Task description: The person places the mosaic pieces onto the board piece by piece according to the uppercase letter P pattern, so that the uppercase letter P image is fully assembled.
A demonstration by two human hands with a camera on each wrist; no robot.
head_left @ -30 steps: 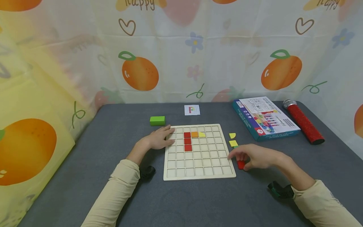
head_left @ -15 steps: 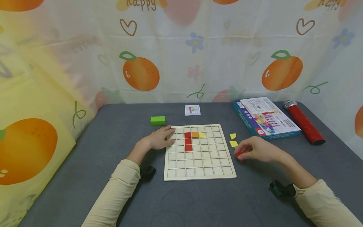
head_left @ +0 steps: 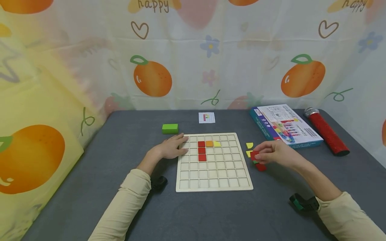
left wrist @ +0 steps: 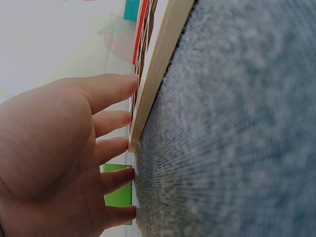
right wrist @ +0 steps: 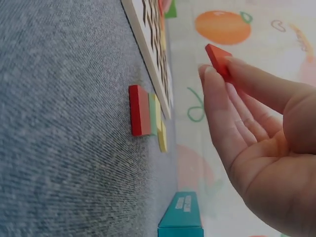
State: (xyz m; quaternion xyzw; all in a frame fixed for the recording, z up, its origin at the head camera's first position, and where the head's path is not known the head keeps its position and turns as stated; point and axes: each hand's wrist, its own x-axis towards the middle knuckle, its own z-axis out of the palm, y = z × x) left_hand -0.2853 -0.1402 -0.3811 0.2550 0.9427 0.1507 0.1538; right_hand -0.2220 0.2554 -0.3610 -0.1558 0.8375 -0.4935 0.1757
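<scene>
My right hand (head_left: 275, 153) pinches a red tile (right wrist: 218, 60) between thumb and fingertips, raised above the table just right of the board. Below it on the table lie another red tile (right wrist: 140, 110), a green tile (right wrist: 152, 114) and yellow tiles, partly hidden by the hand in the head view. My left hand (head_left: 171, 147) rests with spread fingers at the left edge of the pale wooden grid board (head_left: 214, 184). On the board, red tiles (head_left: 202, 150) form a column, with an orange tile (head_left: 209, 143) and a yellow tile (head_left: 217, 143) beside the top one.
A green block (head_left: 170, 129) sits behind the left hand. The small pattern card (head_left: 206, 117) lies behind the board. At the back right are a flat game box (head_left: 289, 125) and a red microphone (head_left: 327, 132). A printed curtain (head_left: 181, 50) hangs behind the table.
My right hand has picked up a red tile from beside the board and moved away from me with it, uncovering another red tile. The left hand stays at the board's edge.
</scene>
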